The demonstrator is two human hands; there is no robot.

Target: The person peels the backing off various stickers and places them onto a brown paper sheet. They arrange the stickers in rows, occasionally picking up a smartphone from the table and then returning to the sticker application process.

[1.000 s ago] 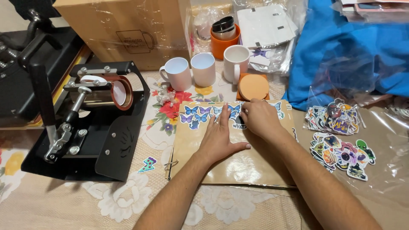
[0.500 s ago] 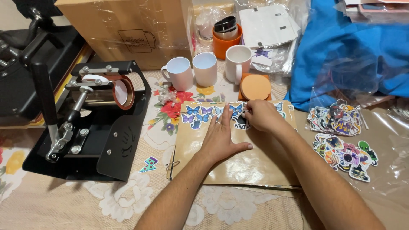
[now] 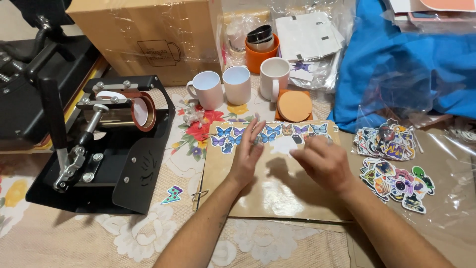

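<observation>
A brown sheet [image 3: 277, 191] is laid flat on the bench [image 3: 148, 238], with a row of butterfly stickers [image 3: 270, 133] stuck along its far edge. The left hand [image 3: 246, 155] is held open, fingers spread, resting on the sheet just below the stickers; nothing is gripped. The right hand [image 3: 322, 161] is raised slightly above the sheet, loosely curled, and no object is seen in it. Two piles of loose stickers [image 3: 391, 164] are set to the right. Three white mugs [image 3: 238, 85] are lined up behind the sheet, and a black mug press [image 3: 104, 144] is placed to the left.
</observation>
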